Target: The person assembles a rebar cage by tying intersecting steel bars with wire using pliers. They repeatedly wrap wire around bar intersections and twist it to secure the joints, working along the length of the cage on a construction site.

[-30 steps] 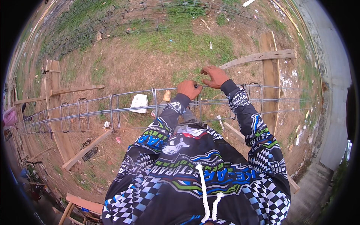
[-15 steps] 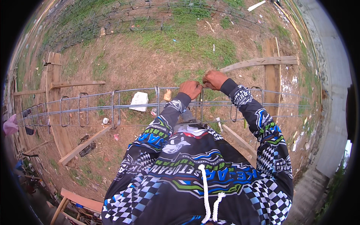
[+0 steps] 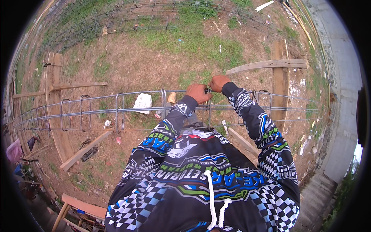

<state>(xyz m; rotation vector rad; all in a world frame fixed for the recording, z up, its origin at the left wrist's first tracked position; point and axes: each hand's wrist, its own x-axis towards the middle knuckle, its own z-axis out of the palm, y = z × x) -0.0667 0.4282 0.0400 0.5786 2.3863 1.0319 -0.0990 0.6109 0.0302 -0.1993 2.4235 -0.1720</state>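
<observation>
A long rebar cage (image 3: pixel 147 110) of thin steel bars with square stirrups runs across in front of me at waist level. My left hand (image 3: pixel 198 93) is closed at the far top bar, its fingers curled against a stirrup (image 3: pixel 209 112) there. Just right of it and slightly farther off, my right hand (image 3: pixel 219 83) is closed in a pinch above the same joint. Whatever sits between its fingertips is too small to make out. The two hands are close together, and the fingertips are partly hidden.
Wooden supports stand under the cage: a left post (image 3: pixel 54 77), a right plank (image 3: pixel 279 73) and a curved beam (image 3: pixel 266 66). A white block (image 3: pixel 143 103) lies on the ground beyond the bars. More rebar cages (image 3: pixel 116 27) lie on the grass at the back. A concrete strip (image 3: pixel 340 116) runs along the right.
My right hand has shifted slightly left and nearer, its forearm swinging inward. The left hand has turned a little in place. At the far left, a pink cloth has moved nearer.
</observation>
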